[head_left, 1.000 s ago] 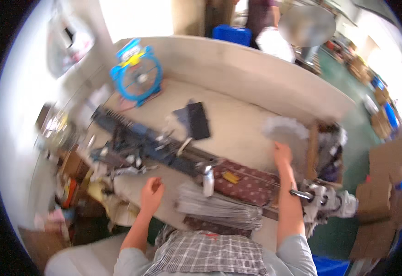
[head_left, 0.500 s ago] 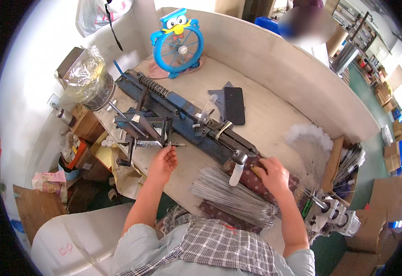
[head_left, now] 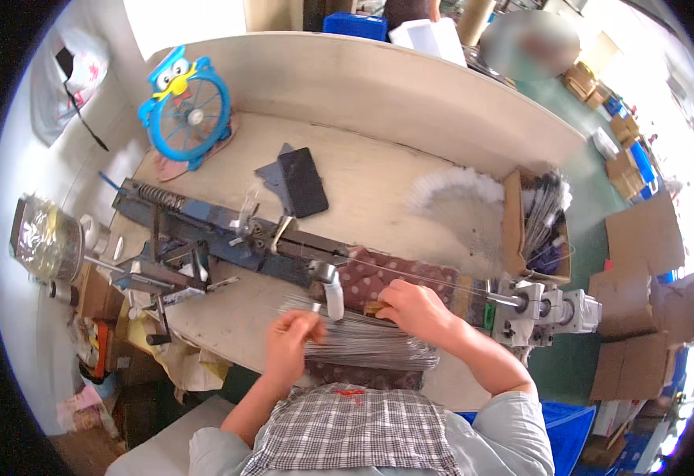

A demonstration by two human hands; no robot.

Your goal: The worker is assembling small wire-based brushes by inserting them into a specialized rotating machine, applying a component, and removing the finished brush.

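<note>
My left hand (head_left: 287, 339) is closed, slightly blurred, at the left end of a bundle of thin grey metal wires (head_left: 378, 349). A small pale bit shows at its fingertips; I cannot make out what it is. My right hand (head_left: 417, 308) is closed around a small yellowish piece (head_left: 373, 308), above the wires and over a brown dotted cloth (head_left: 363, 278). Between the hands stands a lever with a white grip (head_left: 334, 297), on the end of a long blue-black metal bench jig (head_left: 228, 238). Thin strands run from the jig to a silver rotary chuck unit (head_left: 541, 309) at right.
A dark phone (head_left: 303, 182) lies behind the jig. At far left stands a blue cartoon-figure wheel (head_left: 192, 119). White-tipped wires (head_left: 458, 198) fan out beside a cardboard box (head_left: 513, 222) of more wires. A crank frame (head_left: 160, 278) juts out at left; a low partition (head_left: 347, 79) rims the bench.
My left hand has left the crank frame and moved right to the wire bundle. My right hand still holds the yellowish piece, now just above the wires. The view has swung to the right.
</note>
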